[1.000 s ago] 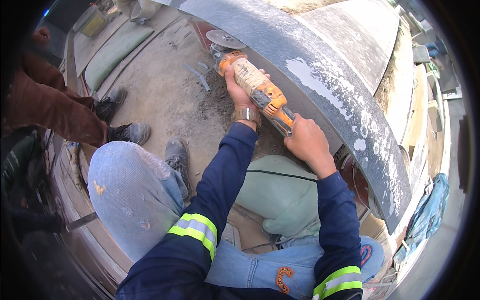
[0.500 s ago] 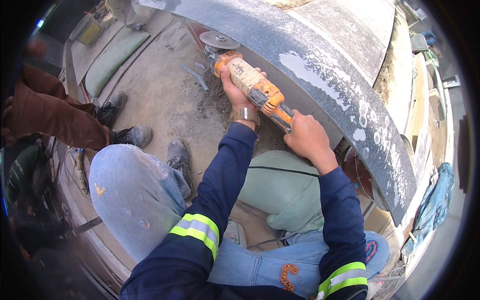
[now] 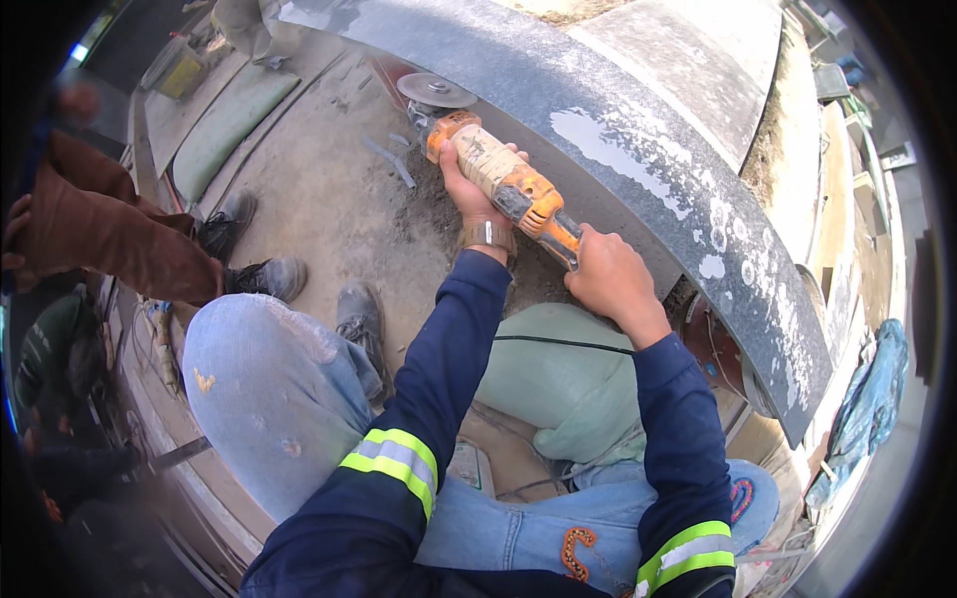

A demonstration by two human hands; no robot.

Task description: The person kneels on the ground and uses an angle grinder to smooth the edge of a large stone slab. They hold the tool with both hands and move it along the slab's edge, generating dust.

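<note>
An orange angle grinder (image 3: pixel 503 179), dusty along its body, lies in both my hands. My left hand (image 3: pixel 474 194) wraps the front of the body from below, a wristwatch on that wrist. My right hand (image 3: pixel 610 282) grips the rear handle end. The grinder's grey disc (image 3: pixel 436 92) sits flat at the lower edge of a long dark curved stone slab (image 3: pixel 638 159), which has pale wet-looking patches on it. I am crouched, my jeans-clad knee at the lower left.
Another person in brown trousers (image 3: pixel 110 234) and dark shoes (image 3: pixel 261 277) stands at the left on the dusty ground. A green sack (image 3: pixel 563 374) lies under the slab by my legs. A second green sack (image 3: pixel 224 120) lies at the upper left. Blue cloth (image 3: pixel 867 399) hangs at the right.
The grinder and both my hands have shifted slightly up along the slab's edge. The person at the left has shifted a little.
</note>
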